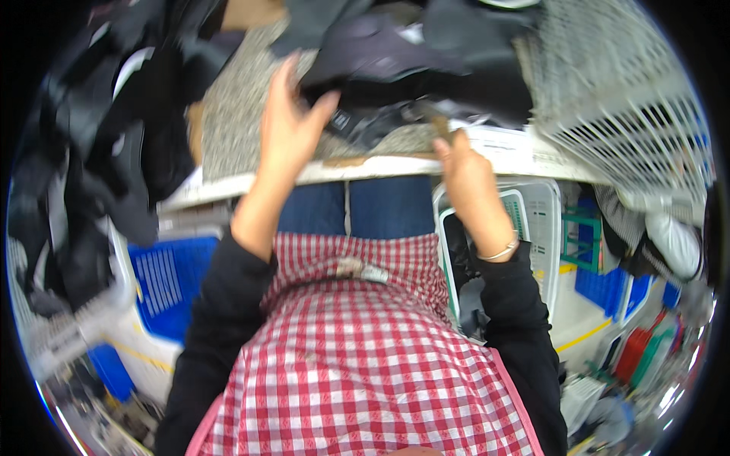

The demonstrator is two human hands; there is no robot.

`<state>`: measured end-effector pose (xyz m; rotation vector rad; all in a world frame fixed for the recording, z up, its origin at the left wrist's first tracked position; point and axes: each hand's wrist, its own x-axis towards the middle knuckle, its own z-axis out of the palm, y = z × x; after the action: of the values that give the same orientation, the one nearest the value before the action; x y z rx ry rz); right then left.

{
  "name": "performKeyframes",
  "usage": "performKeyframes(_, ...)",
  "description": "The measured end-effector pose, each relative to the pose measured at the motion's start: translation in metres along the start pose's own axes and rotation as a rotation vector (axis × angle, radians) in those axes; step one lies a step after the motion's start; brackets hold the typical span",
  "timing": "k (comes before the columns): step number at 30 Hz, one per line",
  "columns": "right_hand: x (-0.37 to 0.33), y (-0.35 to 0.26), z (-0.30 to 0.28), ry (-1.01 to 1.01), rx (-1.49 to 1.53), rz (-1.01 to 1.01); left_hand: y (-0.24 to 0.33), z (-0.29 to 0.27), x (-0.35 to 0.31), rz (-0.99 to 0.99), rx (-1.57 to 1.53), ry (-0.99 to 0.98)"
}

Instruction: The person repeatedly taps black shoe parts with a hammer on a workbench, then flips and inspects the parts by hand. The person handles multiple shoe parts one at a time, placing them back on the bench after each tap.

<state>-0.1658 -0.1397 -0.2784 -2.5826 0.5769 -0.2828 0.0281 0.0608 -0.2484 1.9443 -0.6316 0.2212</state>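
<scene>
My left hand (289, 125) is raised over the worktop with thumb and fingers spread, holding nothing. Its fingertips are near the left end of a dark, shaped piece of leather-like material (380, 57), and I cannot tell whether they touch it. My right hand (465, 163) is closed around a short tool with a brown handle (440, 125); blur hides what kind it is. Between the hands, small black pieces (372, 125) lie under the dark piece's near edge. Beside the right hand is a white printed sheet (498, 144).
Black cut pieces (144, 114) are heaped at the left. A grey plastic basket (623, 99) stands on the worktop (236, 106) at the right. Below the edge are a white basket (536, 228) with dark pieces inside and a blue crate (175, 281).
</scene>
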Motion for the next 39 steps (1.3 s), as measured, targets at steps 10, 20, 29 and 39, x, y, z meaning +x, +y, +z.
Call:
performKeyframes(10,-0.032,-0.026,-0.047,-0.079,0.537,-0.252,0.052,-0.075,0.073,0.362,0.224,0.117)
performKeyframes(20,-0.028,-0.034,-0.056,-0.034,0.549,-0.370,0.158,-0.031,0.111,1.056,0.705,-0.211)
performKeyframes(29,0.000,0.001,0.014,-0.003,0.418,-0.265,0.016,-0.041,0.027,0.565,0.494,-0.340)
performKeyframes(39,-0.003,-0.002,-0.005,0.062,0.318,-0.255,0.036,-0.045,0.071,0.694,1.094,-0.367)
